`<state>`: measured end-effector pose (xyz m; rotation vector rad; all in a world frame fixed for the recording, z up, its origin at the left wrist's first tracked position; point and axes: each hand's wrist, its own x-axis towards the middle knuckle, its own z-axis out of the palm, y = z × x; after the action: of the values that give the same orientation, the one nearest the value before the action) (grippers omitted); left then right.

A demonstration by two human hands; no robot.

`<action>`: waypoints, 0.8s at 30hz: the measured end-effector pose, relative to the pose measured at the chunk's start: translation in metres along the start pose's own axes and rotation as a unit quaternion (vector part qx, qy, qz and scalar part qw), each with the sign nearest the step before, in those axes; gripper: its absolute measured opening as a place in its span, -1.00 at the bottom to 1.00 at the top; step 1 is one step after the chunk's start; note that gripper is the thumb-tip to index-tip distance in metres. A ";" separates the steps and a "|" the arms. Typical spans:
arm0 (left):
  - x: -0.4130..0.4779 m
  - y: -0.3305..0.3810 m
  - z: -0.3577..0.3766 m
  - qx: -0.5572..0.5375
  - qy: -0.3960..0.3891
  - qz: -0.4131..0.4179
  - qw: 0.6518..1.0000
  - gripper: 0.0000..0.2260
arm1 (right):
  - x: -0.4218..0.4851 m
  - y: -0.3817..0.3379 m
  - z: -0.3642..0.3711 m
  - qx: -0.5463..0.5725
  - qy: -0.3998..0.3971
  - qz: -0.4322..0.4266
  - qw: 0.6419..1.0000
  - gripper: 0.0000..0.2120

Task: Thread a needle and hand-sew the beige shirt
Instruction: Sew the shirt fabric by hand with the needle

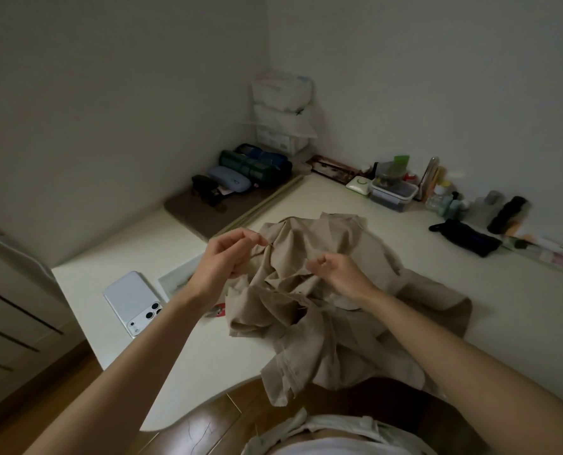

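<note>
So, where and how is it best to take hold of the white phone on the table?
Probably across its two long edges, coming from above: the white phone lies flat on the table, back up, so only the edges offer a pinch. The left hand is nearer.

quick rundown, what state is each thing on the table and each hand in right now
shirt, crumpled in a heap on the table, one fold hanging over the near edge
left hand, raised over the shirt, fingertips pinching a thread
thread, a thin strand running from the left hand toward the shirt
right hand, fingers curled and pinched; what it holds is too small to tell
phone, lying flat, face down
</note>
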<state>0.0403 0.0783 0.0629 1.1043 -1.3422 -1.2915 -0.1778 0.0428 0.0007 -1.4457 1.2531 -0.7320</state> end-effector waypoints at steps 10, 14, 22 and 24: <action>-0.002 -0.028 -0.005 0.153 -0.016 -0.028 0.988 -0.82 | -0.016 0.004 0.023 -0.186 -0.083 -0.056 0.977 -0.75; -0.002 -0.043 -0.008 0.260 -0.087 -0.033 0.961 -0.73 | -0.018 0.000 0.026 -0.205 -0.061 -0.089 0.973 -0.88; -0.004 -0.053 -0.006 0.422 -0.104 -0.014 0.901 -0.60 | -0.019 -0.015 0.019 -0.162 -0.055 -0.085 0.982 -0.87; -0.004 -0.050 -0.006 0.424 -0.099 -0.008 0.900 -0.61 | -0.019 -0.018 0.015 -0.173 -0.046 -0.081 0.980 -0.87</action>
<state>0.0468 0.0798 0.0126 1.5771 -2.1536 -0.8248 -0.1639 0.0639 0.0175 -1.8624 1.2434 -0.5645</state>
